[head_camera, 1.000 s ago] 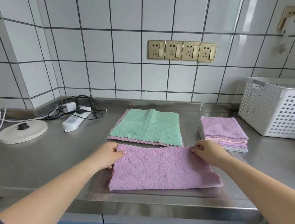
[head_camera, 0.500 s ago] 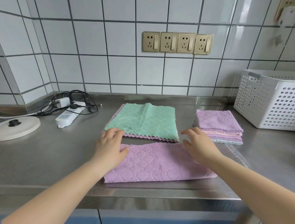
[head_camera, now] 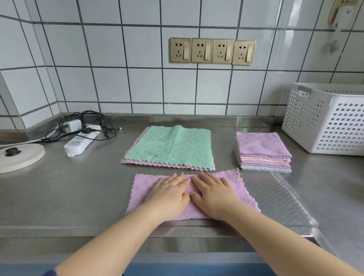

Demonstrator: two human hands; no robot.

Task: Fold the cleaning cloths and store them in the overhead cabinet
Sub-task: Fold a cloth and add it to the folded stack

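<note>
Left hand (head_camera: pixel 170 195) and right hand (head_camera: pixel 213 193) flat, fingers straight, pressing middle of purple cloth (head_camera: pixel 244 189) at front edge of bench (head_camera: pixel 50 191). Soft, light, limp; best pinched at corners. Folded stack (head_camera: pixel 263 151) just right.

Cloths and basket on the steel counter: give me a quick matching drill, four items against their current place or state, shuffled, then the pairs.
Things:
1. purple cloth
2. green cloth
3. folded stack
4. white basket

States:
A. far right, by the wall
B. pressed flat under both hands
C. spread open, behind the hands
D. piled up between the green cloth and the basket

Pairs: 1-B, 2-C, 3-D, 4-A
</note>
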